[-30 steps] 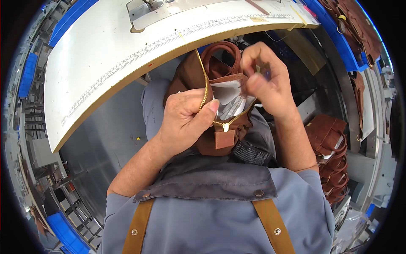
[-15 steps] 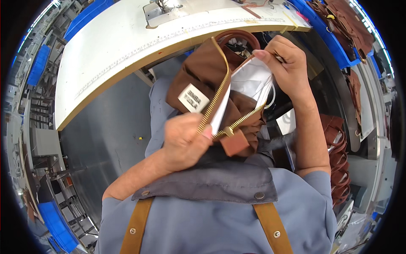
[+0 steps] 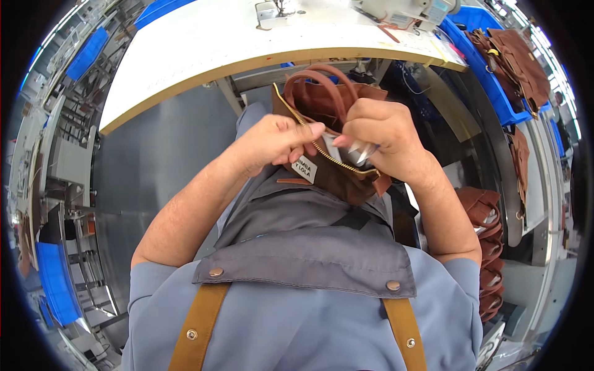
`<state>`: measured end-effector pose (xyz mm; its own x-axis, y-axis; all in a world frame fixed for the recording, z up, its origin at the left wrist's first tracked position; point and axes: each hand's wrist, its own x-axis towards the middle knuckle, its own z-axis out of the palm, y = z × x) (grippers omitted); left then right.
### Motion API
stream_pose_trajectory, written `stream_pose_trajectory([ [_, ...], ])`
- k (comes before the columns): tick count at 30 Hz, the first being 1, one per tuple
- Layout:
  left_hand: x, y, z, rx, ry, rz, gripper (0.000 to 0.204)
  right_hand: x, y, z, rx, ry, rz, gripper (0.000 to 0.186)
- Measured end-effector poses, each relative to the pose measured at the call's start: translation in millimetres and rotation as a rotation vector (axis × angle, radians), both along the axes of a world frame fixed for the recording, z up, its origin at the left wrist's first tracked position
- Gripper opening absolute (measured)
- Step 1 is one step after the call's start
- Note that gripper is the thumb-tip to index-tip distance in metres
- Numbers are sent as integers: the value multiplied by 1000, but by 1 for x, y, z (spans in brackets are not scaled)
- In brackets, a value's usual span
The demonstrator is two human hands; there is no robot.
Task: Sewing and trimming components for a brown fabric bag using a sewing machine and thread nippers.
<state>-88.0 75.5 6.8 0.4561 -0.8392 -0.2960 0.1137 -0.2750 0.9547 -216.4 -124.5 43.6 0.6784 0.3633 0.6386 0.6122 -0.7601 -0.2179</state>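
Note:
A brown bag (image 3: 346,191) with two rolled handles (image 3: 334,93) rests in my lap below the table edge, its gold zipper (image 3: 334,157) open over white lining and a white label (image 3: 304,167) on its side. My left hand (image 3: 277,140) is closed on the zippered edge at the bag's left. My right hand (image 3: 375,133), at the opening beside the handles, is closed around a small shiny object (image 3: 365,153), perhaps a metal tool, too small to make out.
Ahead is a white table (image 3: 204,43) with a sewing machine (image 3: 408,12). A blue bin (image 3: 520,111) of brown bags is at the back right. More brown bags (image 3: 479,210) are stacked by my right side; workbenches and blue bins line the left.
The bag has turned and sits further from my body. My left hand has moved up along the zipper; my right hand has come down and inward from the bag's upper right to its opening.

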Motion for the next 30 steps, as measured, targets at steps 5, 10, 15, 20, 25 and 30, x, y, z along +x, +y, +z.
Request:
stream_pose_trajectory([
  [5, -8, -3, -5, -120, 144, 66, 52, -4, 7, -5, 180, 77, 23, 21],
  [10, 7, -4, -23, -157, 118, 22, 26, -5, 1, -12, 244, 102, -43, 20],
  [15, -7, 3, -28, -121, 54, -30, 16, 2, -35, -41, 476, 46, -358, 18],
  [20, -18, 14, -28, 7, -92, -142, 23, -2, -58, -79, 584, 149, -508, 23],
  [25, -17, 9, -20, -44, -180, -122, 29, 0, -60, -65, 511, 175, -504, 24],
  [30, -14, 0, -18, -63, -186, -175, 29, 8, -31, 3, 90, 81, -466, 28],
])
